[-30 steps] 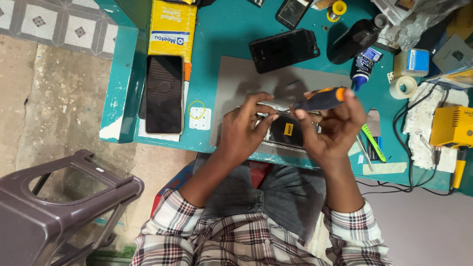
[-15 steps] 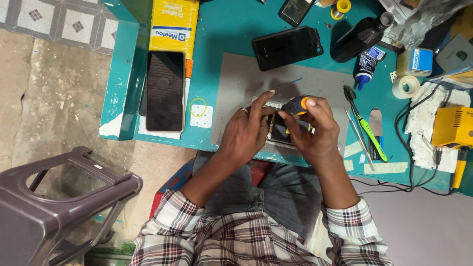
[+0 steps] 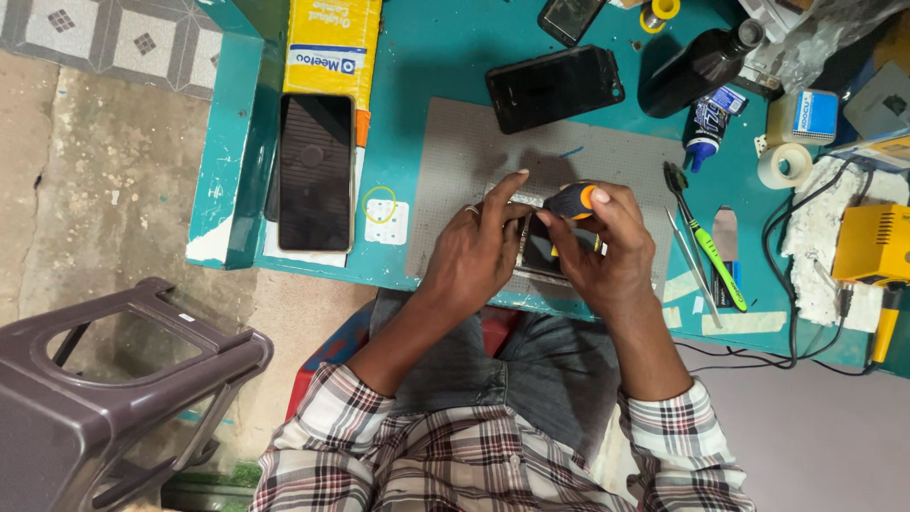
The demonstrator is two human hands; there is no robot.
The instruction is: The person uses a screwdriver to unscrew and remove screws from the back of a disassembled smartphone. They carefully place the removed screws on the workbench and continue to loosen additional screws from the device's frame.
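Gripping screwdriver (image 3: 572, 201), right hand (image 3: 607, 256); left hand (image 3: 479, 248) pinching phone (image 3: 540, 248), mostly hidden beneath hands.

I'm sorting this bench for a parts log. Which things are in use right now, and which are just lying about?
In use:
left hand
right hand
black-and-orange screwdriver
opened phone
grey work mat

Lying about:
black phone
large dark phone
green tweezers
tape roll
dark bottle
yellow box
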